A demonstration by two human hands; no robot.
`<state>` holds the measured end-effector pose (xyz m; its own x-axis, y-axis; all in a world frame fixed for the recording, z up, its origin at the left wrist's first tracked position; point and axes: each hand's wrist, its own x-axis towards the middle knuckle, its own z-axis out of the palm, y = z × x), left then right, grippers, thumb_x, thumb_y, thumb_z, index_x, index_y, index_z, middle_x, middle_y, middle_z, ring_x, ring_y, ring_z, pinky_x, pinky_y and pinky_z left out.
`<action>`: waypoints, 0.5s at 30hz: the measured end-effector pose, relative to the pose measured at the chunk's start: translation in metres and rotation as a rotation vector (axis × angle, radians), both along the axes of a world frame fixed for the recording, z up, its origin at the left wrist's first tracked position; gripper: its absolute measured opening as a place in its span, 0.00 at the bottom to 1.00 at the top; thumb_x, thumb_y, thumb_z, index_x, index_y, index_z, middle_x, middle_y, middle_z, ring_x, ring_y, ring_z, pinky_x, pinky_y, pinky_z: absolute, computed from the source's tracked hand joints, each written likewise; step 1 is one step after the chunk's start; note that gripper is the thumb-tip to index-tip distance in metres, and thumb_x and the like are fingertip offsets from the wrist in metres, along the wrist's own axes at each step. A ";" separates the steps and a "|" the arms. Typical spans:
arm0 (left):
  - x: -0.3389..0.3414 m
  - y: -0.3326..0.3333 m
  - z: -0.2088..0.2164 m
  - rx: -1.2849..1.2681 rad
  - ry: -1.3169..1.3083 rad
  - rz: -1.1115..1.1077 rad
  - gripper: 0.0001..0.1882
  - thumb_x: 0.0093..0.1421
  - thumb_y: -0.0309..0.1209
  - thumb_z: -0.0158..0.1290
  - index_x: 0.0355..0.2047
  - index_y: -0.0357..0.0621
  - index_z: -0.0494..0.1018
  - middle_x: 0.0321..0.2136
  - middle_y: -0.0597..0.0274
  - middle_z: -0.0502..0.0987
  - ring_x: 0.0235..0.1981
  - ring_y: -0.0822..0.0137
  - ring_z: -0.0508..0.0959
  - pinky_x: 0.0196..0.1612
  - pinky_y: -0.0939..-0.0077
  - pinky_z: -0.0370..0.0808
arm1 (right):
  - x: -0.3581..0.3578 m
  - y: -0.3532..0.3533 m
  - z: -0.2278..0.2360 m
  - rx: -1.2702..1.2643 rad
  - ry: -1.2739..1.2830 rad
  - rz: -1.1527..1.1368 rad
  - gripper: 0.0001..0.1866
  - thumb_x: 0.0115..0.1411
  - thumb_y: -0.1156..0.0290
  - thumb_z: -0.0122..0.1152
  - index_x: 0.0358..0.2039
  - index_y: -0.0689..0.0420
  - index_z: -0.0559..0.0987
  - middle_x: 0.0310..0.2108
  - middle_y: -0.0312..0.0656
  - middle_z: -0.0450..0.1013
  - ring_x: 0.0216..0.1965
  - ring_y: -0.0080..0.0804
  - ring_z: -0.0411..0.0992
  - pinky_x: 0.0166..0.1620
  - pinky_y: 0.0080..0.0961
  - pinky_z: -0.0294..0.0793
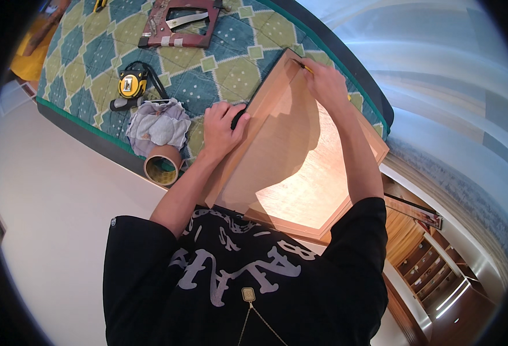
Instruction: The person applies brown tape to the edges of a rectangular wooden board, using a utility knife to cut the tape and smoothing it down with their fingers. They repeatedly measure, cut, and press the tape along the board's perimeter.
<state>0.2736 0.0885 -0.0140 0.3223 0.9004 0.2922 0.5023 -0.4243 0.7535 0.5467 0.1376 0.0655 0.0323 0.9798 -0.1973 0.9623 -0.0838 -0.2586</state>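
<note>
A shallow wooden drawer-like box with raised edges lies slanted in front of me. My left hand rests at its left edge, fingers curled and thumb closed around a small black rounded object, mostly hidden by the hand. At the far corner of the box, my right hand grips a slim pencil-like tool, yellow with a dark pointed tip. The tip meets the inner side of the corner. Bright light falls across the box's flat panel, and my shadow covers part of it.
A patterned quilt covers the bed underneath. Left of my left hand lie a yellow-black tape measure, a dark-handled tool, a crumpled grey cloth and a tape roll. Farther off is a red frame. Sheer curtains hang right.
</note>
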 end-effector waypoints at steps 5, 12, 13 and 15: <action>0.001 -0.001 0.002 0.000 0.011 -0.011 0.10 0.56 0.36 0.62 0.36 0.46 0.79 0.27 0.62 0.72 0.33 0.59 0.73 0.36 0.65 0.65 | 0.014 -0.014 0.007 -0.095 -0.130 -0.035 0.15 0.63 0.66 0.53 0.49 0.46 0.78 0.42 0.42 0.78 0.40 0.49 0.76 0.41 0.43 0.76; -0.018 -0.012 0.028 0.032 0.092 -0.019 0.18 0.53 0.39 0.63 0.43 0.47 0.79 0.35 0.58 0.75 0.40 0.55 0.73 0.43 0.62 0.67 | 0.019 -0.090 0.037 0.205 0.207 -0.119 0.24 0.62 0.74 0.53 0.60 0.51 0.71 0.43 0.51 0.75 0.45 0.50 0.74 0.46 0.41 0.73; -0.029 -0.019 0.049 0.049 0.115 -0.023 0.20 0.52 0.40 0.64 0.45 0.47 0.78 0.38 0.57 0.75 0.42 0.54 0.73 0.45 0.61 0.67 | 0.015 -0.107 0.035 0.276 0.287 -0.107 0.26 0.62 0.75 0.53 0.62 0.52 0.69 0.43 0.54 0.73 0.46 0.51 0.74 0.47 0.41 0.73; -0.067 -0.039 0.090 0.069 0.401 0.046 0.36 0.45 0.45 0.67 0.55 0.51 0.73 0.50 0.54 0.71 0.51 0.50 0.70 0.56 0.51 0.63 | 0.006 -0.159 0.026 0.129 0.239 -0.251 0.28 0.62 0.78 0.52 0.64 0.55 0.66 0.47 0.58 0.68 0.47 0.54 0.73 0.49 0.43 0.73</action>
<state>0.2066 0.0495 0.0762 0.3829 0.8991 0.2122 0.7700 -0.4375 0.4644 0.5528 -0.0212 0.0918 0.2428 0.9646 -0.1033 0.8269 -0.2615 -0.4979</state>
